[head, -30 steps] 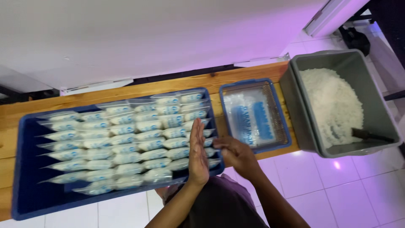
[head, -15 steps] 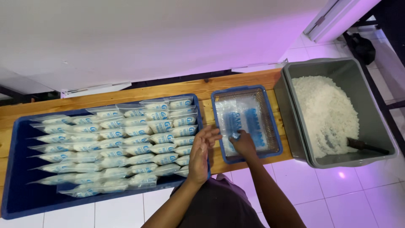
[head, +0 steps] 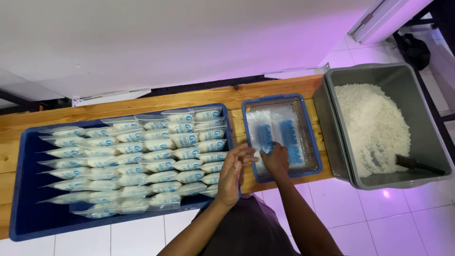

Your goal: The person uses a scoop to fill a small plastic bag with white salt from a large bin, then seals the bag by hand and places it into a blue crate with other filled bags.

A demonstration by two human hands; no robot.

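Observation:
My right hand [head: 275, 159] rests inside the small blue tray [head: 314, 137], fingers on the stack of empty clear bags with blue print [head: 277, 130]. Whether it grips a bag is not visible. My left hand [head: 233, 173] hovers edge-on, fingers apart, over the right rim of the large blue tray [head: 28, 218], beside the rows of filled white pouches [head: 142, 161] lying inside it. It holds nothing.
A grey tub [head: 332, 90] of white grains [head: 374, 128] with a dark scoop handle [head: 417, 164] stands at the right end of the wooden bench [head: 142, 102]. A white wall runs behind. White floor tiles lie below the bench's near edge.
My right hand went from the bench's near edge into the small tray and onto the bags. My left hand drifted right, from over the pouches to the large tray's right rim.

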